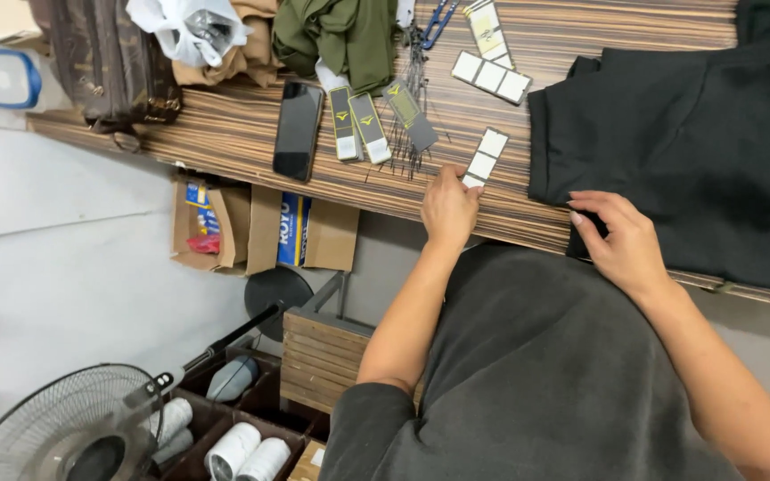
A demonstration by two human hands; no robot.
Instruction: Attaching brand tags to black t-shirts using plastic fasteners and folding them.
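Observation:
My left hand (447, 207) rests at the near edge of a striped wooden table (225, 134), its fingertips on the end of a strip of white sticker labels (485, 158). My right hand (621, 240) pinches the edge of a folded black garment (697, 151) that lies on the table's right part. Several grey and olive hang tags (372, 125) with thin plastic loops lie just left of the label strip. A black phone (298, 130) lies beside them.
More label strips (492, 76), blue scissors (438, 20), an olive garment (340, 36), tan cloth, a white plastic bag (184, 27) and a brown bag (109, 62) sit farther back. Below the table: an open cardboard box (260, 227), a fan (64, 428), thread spools (242, 450), a wooden crate (323, 356).

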